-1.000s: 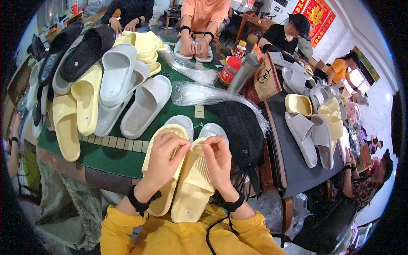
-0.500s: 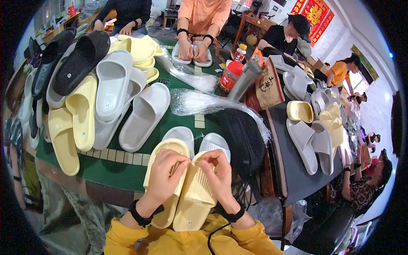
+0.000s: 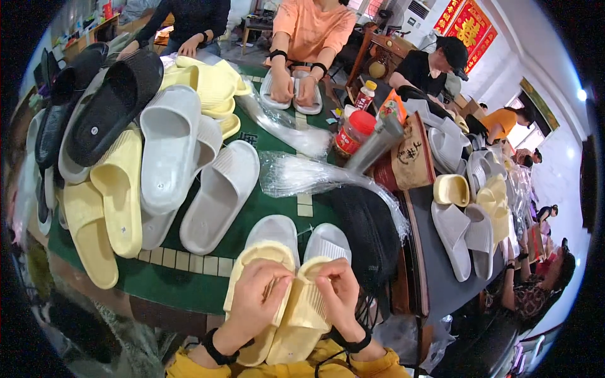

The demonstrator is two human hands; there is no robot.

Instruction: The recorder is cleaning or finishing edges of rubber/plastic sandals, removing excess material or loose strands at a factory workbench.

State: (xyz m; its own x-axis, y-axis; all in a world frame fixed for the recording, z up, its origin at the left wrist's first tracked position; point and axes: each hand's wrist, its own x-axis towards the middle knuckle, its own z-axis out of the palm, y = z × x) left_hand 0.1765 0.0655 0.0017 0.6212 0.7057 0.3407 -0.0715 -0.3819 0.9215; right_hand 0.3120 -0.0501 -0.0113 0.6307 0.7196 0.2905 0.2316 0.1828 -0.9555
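A pair of yellow slide slippers lies side by side in front of me, the left slipper [image 3: 254,354] touching the right slipper [image 3: 295,331]. Over the left one is my left hand [image 3: 259,301], thumb and fingers pinched near the inner edge. My right hand [image 3: 340,296] pinches close to the strap of the other. Whatever sits between the fingertips is too small to make out. Just beyond, a grey slipper [image 3: 274,230] and its grey mate [image 3: 329,241] rest on the green table, partly covered by the yellow pair.
Black, yellow, white and grey slippers [image 3: 220,195] are heaped at left. Bundles of clear plastic strands [image 3: 302,173] lie mid-table, near a red-lidded jar [image 3: 356,132], a grey flask [image 3: 378,142] and a black bag [image 3: 365,233]. Opposite, a co-worker's hands [image 3: 295,91] touch grey slippers. More slippers cover the right-hand table [image 3: 435,290].
The view has shifted, so the table and slippers sit lower in it. My hands have moved slightly apart over the yellow pair, with the fingers still pinched.
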